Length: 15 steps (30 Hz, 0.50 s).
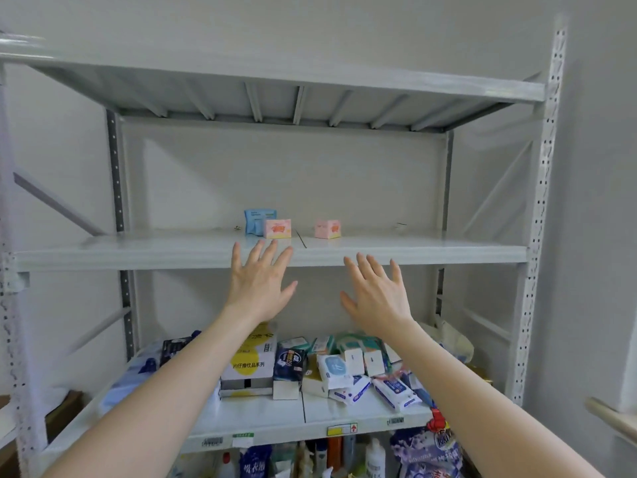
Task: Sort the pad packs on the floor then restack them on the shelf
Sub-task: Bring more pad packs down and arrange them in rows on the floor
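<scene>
On the middle shelf (pixel 138 251) of a grey metal rack stand three small pad packs near the back. A blue pack (pixel 256 220) stands with a pink pack (pixel 277 229) just in front of it, and another pink pack (pixel 327 229) stands apart to the right. My left hand (pixel 258 282) and my right hand (pixel 375 294) are both raised in front of the shelf's front edge, fingers spread and straight, holding nothing. Neither hand touches a pack. The floor is out of view.
The lower shelf (pixel 344 417) is crowded with mixed packs, a white and yellow carton (pixel 246 365) and wipes packets (pixel 396 391). Bottles and refill bags (pixel 427 450) stand below. The upper shelf (pixel 282 77) hangs overhead. The perforated upright (pixel 537 236) and wall bound the right side.
</scene>
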{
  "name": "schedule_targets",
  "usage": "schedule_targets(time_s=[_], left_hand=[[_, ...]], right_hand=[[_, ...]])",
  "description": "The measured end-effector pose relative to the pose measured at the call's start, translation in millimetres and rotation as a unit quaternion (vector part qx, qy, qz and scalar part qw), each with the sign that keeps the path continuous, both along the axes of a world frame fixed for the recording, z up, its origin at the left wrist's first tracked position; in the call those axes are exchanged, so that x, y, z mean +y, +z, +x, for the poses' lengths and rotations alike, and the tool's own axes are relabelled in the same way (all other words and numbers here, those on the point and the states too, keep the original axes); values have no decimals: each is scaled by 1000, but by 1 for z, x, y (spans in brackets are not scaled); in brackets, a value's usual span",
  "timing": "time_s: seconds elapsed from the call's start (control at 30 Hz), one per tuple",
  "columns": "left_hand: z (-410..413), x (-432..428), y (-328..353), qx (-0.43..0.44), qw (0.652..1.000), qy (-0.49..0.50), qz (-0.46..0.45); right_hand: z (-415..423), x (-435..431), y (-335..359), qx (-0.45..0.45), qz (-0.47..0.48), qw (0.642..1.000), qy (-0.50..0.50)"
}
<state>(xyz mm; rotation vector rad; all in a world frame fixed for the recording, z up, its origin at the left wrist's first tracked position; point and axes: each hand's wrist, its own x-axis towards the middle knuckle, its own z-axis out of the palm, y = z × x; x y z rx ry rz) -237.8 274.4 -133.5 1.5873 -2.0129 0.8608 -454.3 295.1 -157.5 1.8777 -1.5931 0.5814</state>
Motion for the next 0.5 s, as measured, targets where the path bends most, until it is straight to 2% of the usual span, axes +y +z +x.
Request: schedule_targets(time_s=[0.5], left_hand=[[-18,-166,47,-46,997,44,-52]], right_hand=[[-46,-182,47,2,-12,999,46]])
